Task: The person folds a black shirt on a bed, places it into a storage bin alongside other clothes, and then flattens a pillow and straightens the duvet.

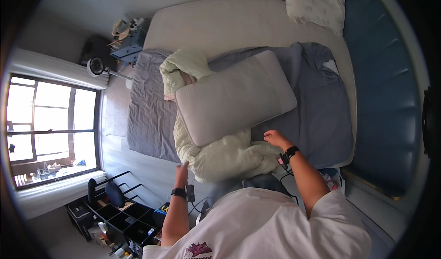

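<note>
My left hand (182, 173) hangs just off the near left edge of a pale green quilt (227, 155), with nothing seen in it. Over the near side of the bed, my right hand (275, 138) is partly curled above the dark grey sheet (313, 121); whether it is empty cannot be told for certain. Between and beyond both hands lies a large light grey pillow (234, 97), set at a slant on the quilt and sheet. The quilt is bunched beneath it and spills over the near edge. Each wrist bears a black strap with a small device and a cable.
A pale mattress (220, 24) extends behind, with a patterned pillow (315, 9) at its far right corner. The blue headboard (386, 97) stands right. At left are a fan (96, 66), a blue drawer unit (129, 45) and a window (51, 121). A black shelf unit (120, 217) stands lower left.
</note>
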